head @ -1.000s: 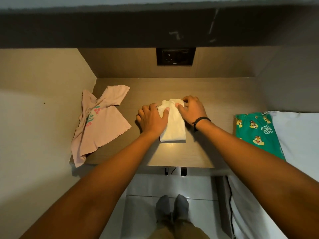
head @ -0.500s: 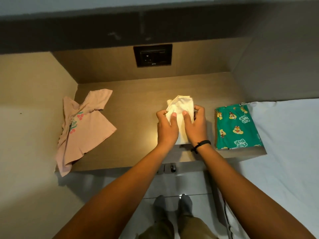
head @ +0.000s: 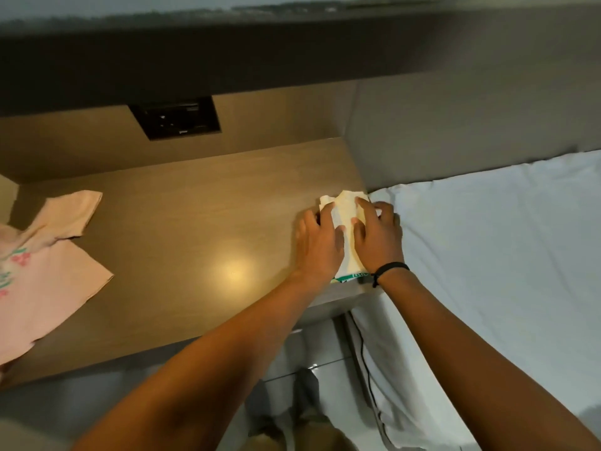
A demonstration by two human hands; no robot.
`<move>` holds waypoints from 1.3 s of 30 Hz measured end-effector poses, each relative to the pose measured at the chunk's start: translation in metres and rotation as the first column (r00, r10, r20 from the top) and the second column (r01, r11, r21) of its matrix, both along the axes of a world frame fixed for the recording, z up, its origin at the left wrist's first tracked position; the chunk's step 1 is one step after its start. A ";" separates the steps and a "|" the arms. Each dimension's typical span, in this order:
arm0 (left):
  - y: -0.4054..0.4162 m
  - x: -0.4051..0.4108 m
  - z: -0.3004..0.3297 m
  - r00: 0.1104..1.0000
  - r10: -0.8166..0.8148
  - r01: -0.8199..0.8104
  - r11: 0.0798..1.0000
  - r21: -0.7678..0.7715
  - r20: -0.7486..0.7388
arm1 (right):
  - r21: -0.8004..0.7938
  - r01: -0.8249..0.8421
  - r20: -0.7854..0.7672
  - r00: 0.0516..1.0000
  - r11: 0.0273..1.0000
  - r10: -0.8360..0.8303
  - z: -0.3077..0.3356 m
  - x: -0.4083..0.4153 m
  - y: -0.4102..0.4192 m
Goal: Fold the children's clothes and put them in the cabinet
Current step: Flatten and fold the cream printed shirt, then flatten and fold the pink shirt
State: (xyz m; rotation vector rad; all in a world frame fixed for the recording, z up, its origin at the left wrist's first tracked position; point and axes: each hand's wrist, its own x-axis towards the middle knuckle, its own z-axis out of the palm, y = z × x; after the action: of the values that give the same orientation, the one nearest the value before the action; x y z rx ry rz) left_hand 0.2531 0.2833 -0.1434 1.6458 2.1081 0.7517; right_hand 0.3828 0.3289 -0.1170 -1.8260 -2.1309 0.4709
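Observation:
A folded white garment [head: 345,219] lies at the right end of the wooden shelf [head: 195,216], on top of the green patterned garment [head: 349,277], of which only a thin edge shows. My left hand [head: 320,245] and my right hand [head: 379,237] both rest on the white garment, fingers curled over its sides. A black band circles my right wrist. A pink children's top [head: 42,268] with a flower print lies spread out unfolded at the left end of the shelf.
A white bed sheet [head: 504,271] borders the shelf on the right. A dark socket panel [head: 177,120] sits in the back wall under a dark overhang. A black cable [head: 364,359] hangs by the bed edge. My feet stand on the tiled floor below.
Both hands carried the folded white garment from the middle of the shelf to the right and set it on the green garment, which is now almost covered. The view swung right.

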 end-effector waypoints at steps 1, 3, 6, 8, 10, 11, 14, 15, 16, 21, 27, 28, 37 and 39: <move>-0.003 -0.003 -0.004 0.987 -0.010 0.011 1.000 0.006 -0.159 | 0.054 -0.031 0.094 0.995 0.998 0.025 0.000 0.001 0.001; -0.007 -0.009 -0.009 0.958 -0.058 0.055 0.998 -0.016 -0.280 | 0.070 -0.134 0.205 0.972 0.989 0.117 -0.002 0.003 0.003; -0.007 -0.012 -0.012 0.961 -0.098 0.086 0.995 -0.058 -0.258 | -0.096 -0.220 0.227 0.945 0.971 0.237 -0.011 0.006 0.006; -0.009 -0.015 -0.009 0.958 -0.106 0.089 0.993 -0.077 -0.267 | -0.128 -0.219 0.285 0.926 0.967 0.247 -0.011 0.006 0.009; -0.014 -0.025 -0.003 0.959 -0.105 0.092 0.994 -0.062 -0.261 | -0.046 -0.220 0.367 0.904 0.974 0.221 -0.001 -0.001 0.007; -0.020 -0.034 -0.001 0.960 -0.096 0.087 0.995 -0.049 -0.263 | 0.038 -0.234 0.375 0.904 0.971 0.204 0.007 -0.009 0.004; -0.050 -0.087 0.006 0.962 0.024 -0.018 1.000 0.024 -0.272 | 0.225 -0.375 0.250 0.914 0.899 0.319 0.023 -0.065 -0.014; -0.068 -0.114 0.008 0.956 0.091 -0.078 0.995 0.059 -0.279 | 0.231 -0.450 0.191 0.890 0.862 0.413 0.025 -0.095 -0.024; -0.087 -0.142 0.009 0.941 0.165 -0.144 0.985 0.093 -0.295 | 0.221 -0.523 0.140 0.852 0.823 0.504 0.026 -0.128 -0.035; -0.202 -0.300 0.010 0.767 0.505 -0.515 0.853 0.090 -0.396 | 0.163 -0.834 0.069 0.543 0.527 0.837 0.006 -0.311 -0.102; -0.275 -0.398 -0.010 0.787 0.432 -0.570 0.783 -0.250 -0.440 | -0.137 -0.960 0.247 0.207 0.246 0.947 -0.022 -0.439 -0.152; -0.276 -0.396 -0.014 0.795 0.400 -0.550 0.794 -0.261 -0.457 | -0.136 -0.957 0.267 0.213 0.255 0.940 -0.026 -0.438 -0.151; -0.188 -0.300 -0.002 0.932 0.123 -0.206 0.954 -0.220 -0.341 | 0.063 -0.782 0.240 0.615 0.620 0.751 -0.031 -0.285 -0.118; -0.178 -0.277 -0.003 0.940 0.032 -0.099 0.979 -0.181 -0.340 | 0.062 -0.706 0.294 0.689 0.706 0.662 -0.029 -0.248 -0.131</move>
State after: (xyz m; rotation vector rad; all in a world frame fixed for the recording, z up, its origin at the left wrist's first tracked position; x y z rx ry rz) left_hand -0.0235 0.1052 -0.1469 1.6973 2.3899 0.2792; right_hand 0.1348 0.1983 -0.1465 -0.9585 -2.9124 0.1891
